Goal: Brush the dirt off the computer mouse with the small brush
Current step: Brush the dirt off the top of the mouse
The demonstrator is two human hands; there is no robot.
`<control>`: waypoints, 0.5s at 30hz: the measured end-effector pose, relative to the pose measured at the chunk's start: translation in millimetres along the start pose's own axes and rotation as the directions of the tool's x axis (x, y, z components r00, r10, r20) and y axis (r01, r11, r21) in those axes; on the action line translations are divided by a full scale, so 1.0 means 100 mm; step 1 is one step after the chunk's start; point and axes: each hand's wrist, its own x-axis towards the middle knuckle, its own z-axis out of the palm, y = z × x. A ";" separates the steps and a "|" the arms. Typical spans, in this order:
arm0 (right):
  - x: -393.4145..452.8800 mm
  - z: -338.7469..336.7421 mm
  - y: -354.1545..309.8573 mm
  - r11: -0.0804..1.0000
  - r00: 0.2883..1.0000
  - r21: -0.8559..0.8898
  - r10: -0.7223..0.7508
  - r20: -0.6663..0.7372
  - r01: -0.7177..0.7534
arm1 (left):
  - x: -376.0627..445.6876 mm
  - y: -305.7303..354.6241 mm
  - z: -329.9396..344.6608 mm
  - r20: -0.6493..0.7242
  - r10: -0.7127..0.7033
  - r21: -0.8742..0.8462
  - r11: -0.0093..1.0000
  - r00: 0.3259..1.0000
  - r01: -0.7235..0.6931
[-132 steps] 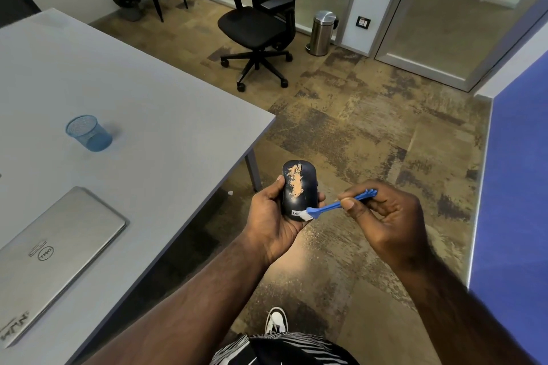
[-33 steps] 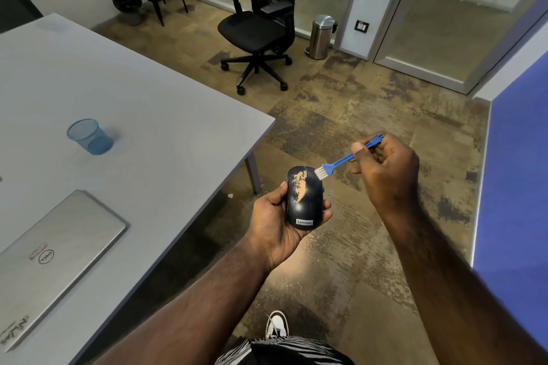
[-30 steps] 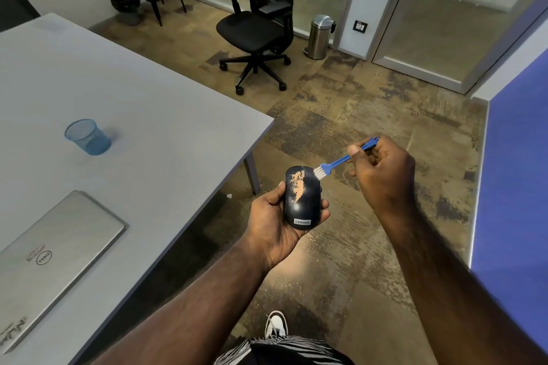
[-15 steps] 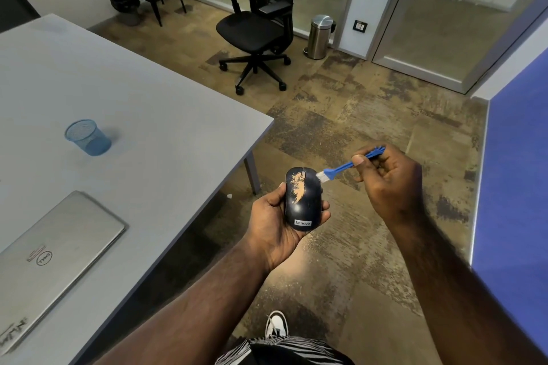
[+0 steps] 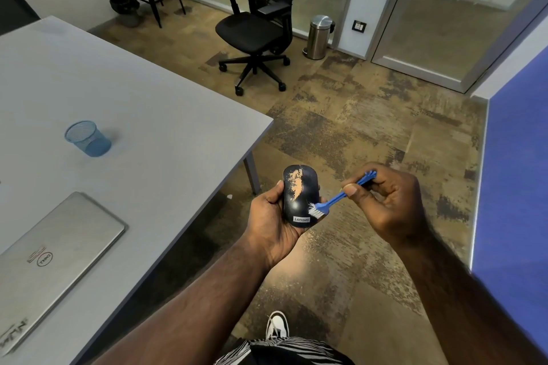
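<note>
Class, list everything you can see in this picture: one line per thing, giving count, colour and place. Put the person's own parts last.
computer mouse: 1, black with an orange dirt streak, held over the floor
small brush: 1, blue with white bristles, on the mouse's near right edge
table: 1, grey, left
laptop: 1, silver, closed, table's near left
mesh cup: 1, blue, on the table
office chair: 1, black, far floor
pedal bin: 1, steel, by the wall
shoe: 1, black-and-white, bottom
left hand: 1, holds the mouse
right hand: 1, pinches the brush

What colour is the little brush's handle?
Bright blue, with white bristles. The small plastic brush shows best in the head view, pinched in the right hand.
</note>
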 end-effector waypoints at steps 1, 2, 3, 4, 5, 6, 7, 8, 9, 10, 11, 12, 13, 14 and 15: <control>-0.01 0.00 0.00 1.000 1.000 0.007 0.010 -0.020 -0.010 | 0.00 0.00 0.00 -0.002 0.004 0.005 1.000 1.000 -0.004; -0.01 -0.01 0.00 0.999 0.998 0.017 0.035 -0.060 -0.034 | 0.01 0.00 0.00 -0.004 0.005 0.006 1.000 1.000 -0.005; -0.02 -0.01 0.00 0.998 0.993 0.021 0.057 -0.103 -0.056 | 0.01 0.00 0.00 -0.003 0.002 0.004 1.000 1.000 -0.002; -0.03 -0.01 0.00 0.998 0.989 0.012 0.064 -0.133 -0.063 | 0.01 -0.01 0.00 0.000 -0.001 0.003 1.000 1.000 0.001; -0.04 -0.02 -0.01 0.999 0.990 -0.002 0.046 -0.136 -0.047 | 0.01 -0.01 0.00 0.001 0.001 0.002 1.000 1.000 -0.001; -0.06 -0.02 -0.02 1.000 0.994 -0.015 0.006 -0.109 -0.008 | 0.02 0.00 0.00 -0.002 0.007 -0.003 1.000 1.000 -0.007; -0.08 -0.01 -0.05 0.999 0.997 -0.019 -0.039 -0.060 0.038 | 0.02 0.00 0.00 -0.003 0.011 -0.012 1.000 1.000 -0.011; -0.11 0.01 -0.07 0.997 0.997 -0.015 -0.077 -0.013 0.077 | 0.01 0.00 0.00 -0.001 0.011 -0.017 1.000 1.000 -0.011; -0.13 0.02 -0.09 0.995 0.995 -0.006 -0.099 0.014 0.099 | 0.01 0.01 0.00 0.002 0.008 -0.018 1.000 1.000 -0.008; -0.14 0.01 -0.09 0.995 0.995 -0.006 -0.101 0.004 0.101 | 0.01 0.01 0.01 0.004 0.007 -0.018 1.000 1.000 -0.007; -0.14 0.00 -0.08 0.996 0.996 -0.015 -0.086 -0.034 0.085 | 0.01 0.02 0.01 0.006 0.011 -0.022 1.000 1.000 -0.011; -0.13 -0.01 -0.07 0.998 0.994 -0.028 -0.064 -0.088 0.062 | 0.01 0.02 0.01 0.008 0.018 -0.024 1.000 1.000 -0.018; -0.13 -0.02 -0.07 0.998 0.990 -0.039 -0.045 -0.136 0.040 | 0.01 0.02 0.02 0.010 0.025 -0.024 0.999 1.000 -0.025; -0.13 -0.02 -0.07 0.999 0.988 -0.040 -0.039 -0.151 0.034 | 0.01 0.01 0.02 0.012 0.026 -0.023 0.999 1.000 -0.026; -0.14 -0.01 -0.07 0.998 0.991 -0.031 -0.049 -0.128 0.046 | 0.00 0.01 0.03 0.015 0.022 -0.022 1.000 1.000 -0.022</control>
